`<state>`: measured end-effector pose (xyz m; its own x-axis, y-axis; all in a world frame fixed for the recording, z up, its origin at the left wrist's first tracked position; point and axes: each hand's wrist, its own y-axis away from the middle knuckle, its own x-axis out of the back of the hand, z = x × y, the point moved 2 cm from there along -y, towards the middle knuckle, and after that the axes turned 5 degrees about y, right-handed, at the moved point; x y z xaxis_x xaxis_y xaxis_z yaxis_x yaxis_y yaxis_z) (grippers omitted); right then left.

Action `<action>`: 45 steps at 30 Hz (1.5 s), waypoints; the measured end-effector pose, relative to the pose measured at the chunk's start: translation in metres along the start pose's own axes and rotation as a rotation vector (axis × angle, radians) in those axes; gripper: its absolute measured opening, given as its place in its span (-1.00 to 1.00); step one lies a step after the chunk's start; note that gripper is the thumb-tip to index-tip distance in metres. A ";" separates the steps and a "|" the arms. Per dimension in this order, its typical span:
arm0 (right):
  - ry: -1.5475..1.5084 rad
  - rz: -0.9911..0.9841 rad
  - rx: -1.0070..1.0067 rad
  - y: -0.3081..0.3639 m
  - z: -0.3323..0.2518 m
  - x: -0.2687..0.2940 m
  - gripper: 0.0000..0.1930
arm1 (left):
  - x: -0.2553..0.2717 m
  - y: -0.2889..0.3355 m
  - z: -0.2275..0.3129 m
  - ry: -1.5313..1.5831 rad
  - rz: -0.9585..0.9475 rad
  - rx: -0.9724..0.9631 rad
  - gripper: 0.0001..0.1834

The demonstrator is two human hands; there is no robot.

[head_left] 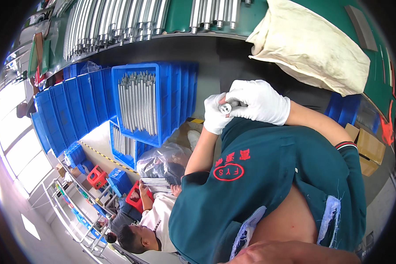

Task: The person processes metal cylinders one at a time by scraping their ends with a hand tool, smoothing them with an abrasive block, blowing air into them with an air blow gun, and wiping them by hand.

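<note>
Both my hands wear white gloves and meet in front of my green shirt. Between them is a shiny metal rod (pixel 225 108), seen end-on, its round face showing small dark holes. My left hand (pixel 212 115) is closed around it, with bare fingertips poking from the glove. My right hand (pixel 257 102) closes on the same rod from the other side, thumb and fingers bent against it. Most of the rod's length is hidden. Past my hands, many metal rods (pixel 114 22) lie side by side on the green-topped bench (pixel 180 17), and a smaller group (pixel 214 14) lies beside them.
A cream cloth (pixel 312 48) covers part of the bench at the right. Blue crates (pixel 176 101) stand at the left, one holding upright-looking rows of rods (pixel 137 103). A co-worker (pixel 156 220) at the lower left holds several rods (pixel 157 185). Cardboard boxes (pixel 370 146) sit at the right.
</note>
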<state>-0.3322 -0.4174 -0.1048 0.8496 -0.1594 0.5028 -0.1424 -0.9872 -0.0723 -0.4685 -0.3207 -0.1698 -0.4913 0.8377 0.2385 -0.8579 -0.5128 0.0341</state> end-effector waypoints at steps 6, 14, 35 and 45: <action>0.007 -0.073 -0.046 -0.014 0.001 -0.007 -0.71 | 0.009 -0.005 -0.008 0.010 0.020 -0.047 -0.56; -0.002 -0.082 -0.018 -0.017 0.004 -0.009 -0.73 | 0.010 -0.012 -0.020 0.004 -0.063 -0.198 -0.51; -0.039 -0.078 -0.065 -0.005 0.011 -0.017 -0.66 | 0.008 -0.003 -0.020 0.195 -0.271 0.038 -0.62; -0.039 -0.094 -0.064 -0.004 0.015 -0.022 -0.67 | 0.010 0.002 -0.026 0.236 -0.293 0.151 -0.54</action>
<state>-0.3425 -0.4104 -0.1283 0.8796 -0.0671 0.4709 -0.0919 -0.9953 0.0298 -0.4794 -0.3088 -0.1926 -0.2650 0.9637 -0.0313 -0.9435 -0.2525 0.2144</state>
